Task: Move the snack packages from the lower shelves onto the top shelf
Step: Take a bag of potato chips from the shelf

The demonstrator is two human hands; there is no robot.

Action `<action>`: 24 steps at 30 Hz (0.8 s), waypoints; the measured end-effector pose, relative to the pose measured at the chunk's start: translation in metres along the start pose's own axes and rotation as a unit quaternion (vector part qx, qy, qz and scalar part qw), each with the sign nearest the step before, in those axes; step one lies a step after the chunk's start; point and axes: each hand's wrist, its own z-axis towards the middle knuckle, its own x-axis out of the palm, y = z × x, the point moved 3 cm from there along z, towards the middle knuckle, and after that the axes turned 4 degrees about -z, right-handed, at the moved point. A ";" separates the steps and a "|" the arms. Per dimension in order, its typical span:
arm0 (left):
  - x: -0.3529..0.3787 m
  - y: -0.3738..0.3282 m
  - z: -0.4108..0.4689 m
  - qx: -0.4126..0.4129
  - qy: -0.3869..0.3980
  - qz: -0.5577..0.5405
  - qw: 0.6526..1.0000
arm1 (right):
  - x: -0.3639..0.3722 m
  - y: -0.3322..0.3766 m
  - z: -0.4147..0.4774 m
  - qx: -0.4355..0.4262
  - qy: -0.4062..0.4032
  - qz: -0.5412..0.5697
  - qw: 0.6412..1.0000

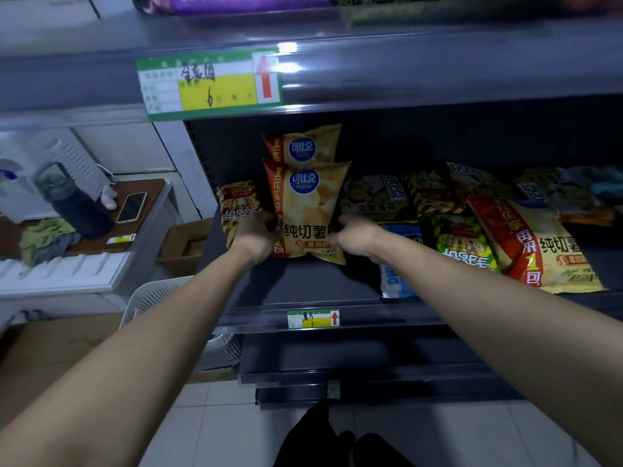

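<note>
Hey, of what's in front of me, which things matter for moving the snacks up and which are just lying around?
For the job: front chip bag, gripped by left hand and right hand; chip bag behind it; loose snack packs on the lower shelf; shelf above.
Lying about: phone, dark bottle, crumpled cloth, cardboard box, white basket.

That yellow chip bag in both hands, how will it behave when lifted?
The front chip bag looks puffed, so it is probably light for its size. Its glossy film may slip; the left hand and right hand pinch opposite edges. Chips likely crush if squeezed.
</note>
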 end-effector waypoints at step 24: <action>0.021 0.002 0.002 -0.007 -0.011 -0.148 0.989 | 0.020 0.001 0.007 -0.043 0.039 0.064 0.996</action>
